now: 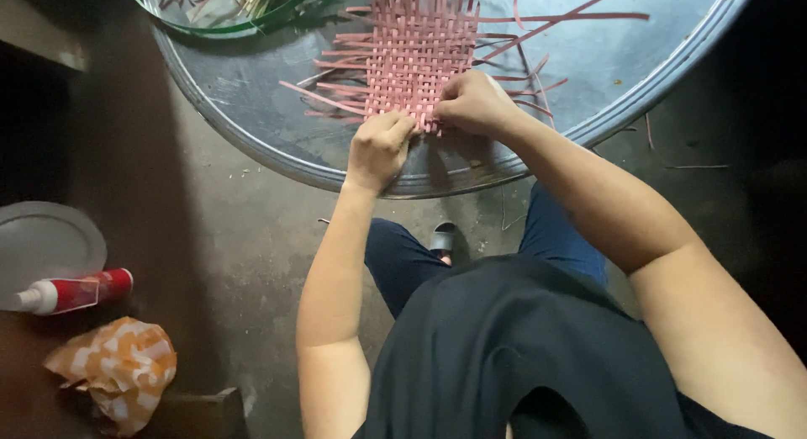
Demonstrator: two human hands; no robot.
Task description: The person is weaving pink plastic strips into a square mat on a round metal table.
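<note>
Pink woven strip mat (418, 52) lies on the round metal tray (252, 111) at twelve o'clock; your left hand (378, 146) and right hand (473, 103) both pinch its near edge, fingers closed on strips. Loose strips (572, 18) trail toward two o'clock. Red-and-white bottle (71, 292) and orange checked bag (118, 363) sit at eight o'clock, well apart.

Bare metal of the large round grey tray (252, 103) is left open left of the pink woven strip mat (420, 56); loose pink strips (555, 18) clutter the right, and a green-rimmed clear bowl (210, 14) blocks the far left.
</note>
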